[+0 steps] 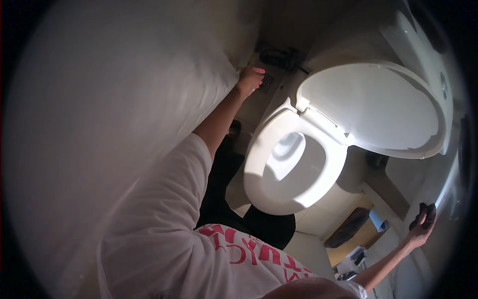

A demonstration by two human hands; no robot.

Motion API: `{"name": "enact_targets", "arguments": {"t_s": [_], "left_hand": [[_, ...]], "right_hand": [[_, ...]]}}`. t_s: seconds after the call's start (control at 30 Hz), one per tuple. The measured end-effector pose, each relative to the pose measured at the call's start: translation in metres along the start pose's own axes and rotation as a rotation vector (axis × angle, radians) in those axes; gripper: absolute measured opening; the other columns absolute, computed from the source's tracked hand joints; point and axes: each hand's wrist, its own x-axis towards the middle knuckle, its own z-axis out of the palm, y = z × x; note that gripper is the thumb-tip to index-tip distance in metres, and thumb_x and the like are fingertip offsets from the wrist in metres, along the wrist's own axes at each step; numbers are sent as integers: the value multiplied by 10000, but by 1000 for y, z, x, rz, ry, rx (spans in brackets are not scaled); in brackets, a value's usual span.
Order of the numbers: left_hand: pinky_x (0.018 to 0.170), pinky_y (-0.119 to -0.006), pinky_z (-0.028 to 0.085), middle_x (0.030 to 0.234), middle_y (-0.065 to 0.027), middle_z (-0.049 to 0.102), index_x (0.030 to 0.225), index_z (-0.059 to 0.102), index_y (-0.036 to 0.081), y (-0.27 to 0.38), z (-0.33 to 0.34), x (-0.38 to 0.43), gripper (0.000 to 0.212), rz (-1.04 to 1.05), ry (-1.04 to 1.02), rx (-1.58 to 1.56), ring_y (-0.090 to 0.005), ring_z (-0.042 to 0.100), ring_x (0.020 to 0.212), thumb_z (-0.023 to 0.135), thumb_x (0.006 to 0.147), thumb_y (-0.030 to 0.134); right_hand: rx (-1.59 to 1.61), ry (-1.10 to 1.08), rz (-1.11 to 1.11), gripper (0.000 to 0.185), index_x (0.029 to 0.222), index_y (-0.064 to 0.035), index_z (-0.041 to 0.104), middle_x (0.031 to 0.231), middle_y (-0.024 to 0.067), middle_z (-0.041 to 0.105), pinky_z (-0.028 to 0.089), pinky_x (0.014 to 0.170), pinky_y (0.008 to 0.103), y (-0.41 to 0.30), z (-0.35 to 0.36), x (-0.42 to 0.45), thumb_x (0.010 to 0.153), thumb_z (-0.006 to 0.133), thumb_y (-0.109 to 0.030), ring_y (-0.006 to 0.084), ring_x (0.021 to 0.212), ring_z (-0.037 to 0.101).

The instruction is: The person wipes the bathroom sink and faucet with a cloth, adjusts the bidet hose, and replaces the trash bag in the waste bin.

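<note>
Below me is a white toilet with its seat (257, 160) down and its lid (377, 108) raised against the tank. Beyond the seat, to the left, my left hand (251, 80) is stretched out with curled fingers, beside a pale curtain-like surface (157, 74). Whether that hand grips anything cannot be made out. Far to the right, my right hand (422, 230) holds a dark, bunched cloth-like thing (425, 216) by a glossy pale surface (448, 220).
A floor drain (264, 81) shows past my left hand, and a dark coiled object (278, 58) lies behind it. The tank's flush button (444, 85) is at the upper right. A dark long item (347, 228) and small boxes (353, 258) are at the lower right.
</note>
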Motion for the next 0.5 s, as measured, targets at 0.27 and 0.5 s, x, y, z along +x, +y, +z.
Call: {"name": "enact_targets", "arguments": {"t_s": [0.27, 0.5], "left_hand": [[694, -347, 496, 918, -93, 650, 1068, 607, 71, -44, 39, 89, 219, 114, -45, 469, -226, 609, 808, 577, 854, 103], [706, -352, 495, 925, -99, 650, 1068, 609, 71, -71, 88, 131, 223, 213, -30, 574, -234, 609, 823, 581, 852, 119]], "right_hand": [[48, -48, -4, 428, 1240, -143, 589, 1109, 7, 661, 468, 813, 269, -20, -9, -1, 868, 653, -345, 123, 927, 613], [-399, -113, 108, 453, 1210, -120, 607, 1112, 10, 656, 451, 833, 270, -38, -14, 9, 835, 682, -365, 134, 962, 599]]}}
